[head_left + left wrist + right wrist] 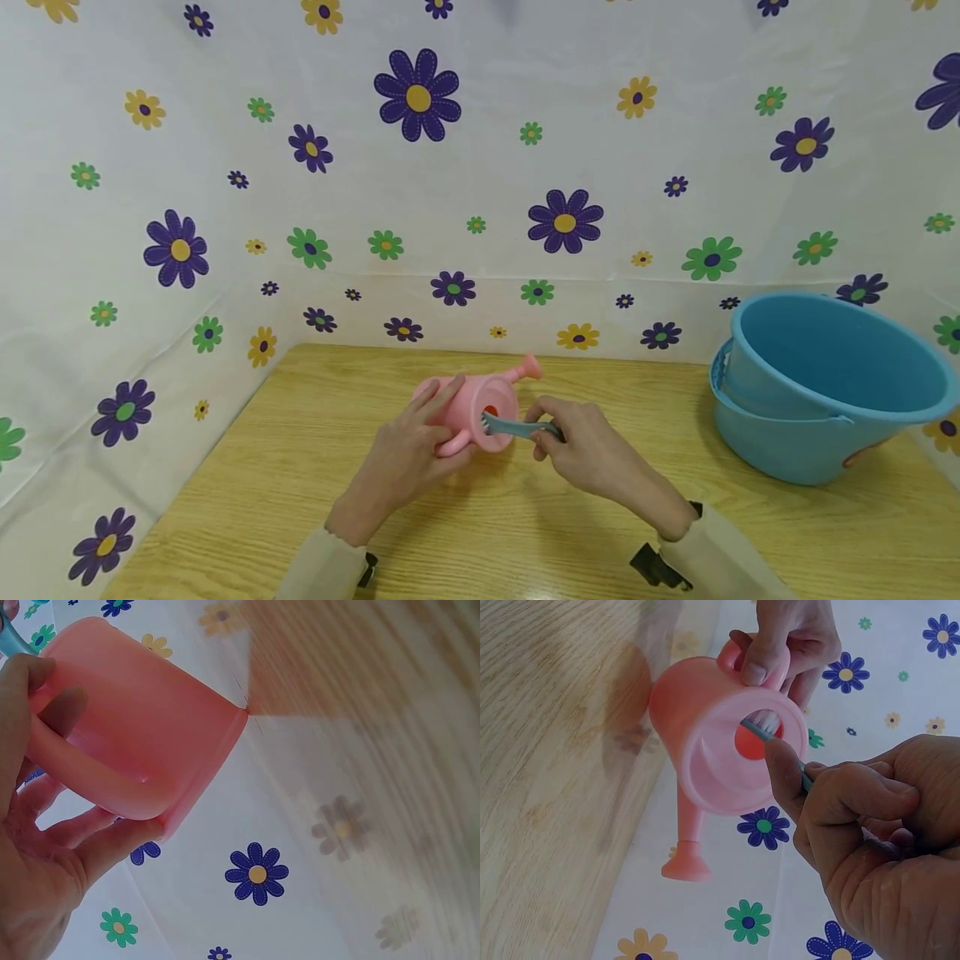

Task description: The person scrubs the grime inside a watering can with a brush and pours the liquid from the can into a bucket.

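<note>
A pink watering can (467,403) lies tipped toward me over the table in the head view, its spout (525,367) pointing to the back right. My left hand (405,446) grips its body and handle, the thumb near the loop in the right wrist view. A toothbrush-like brush (517,427) with a blue-grey handle and white bristles reaches into the round opening. My right hand (592,446) pinches the brush's handle between thumb and fingers. In the right wrist view, the bristles (767,721) show at the opening's rim, beside a red area inside.
A large blue bucket (791,433) stands at the right of the wooden table (285,467), its handle hanging down. Behind and to the left hangs a white flower-print cloth (480,167).
</note>
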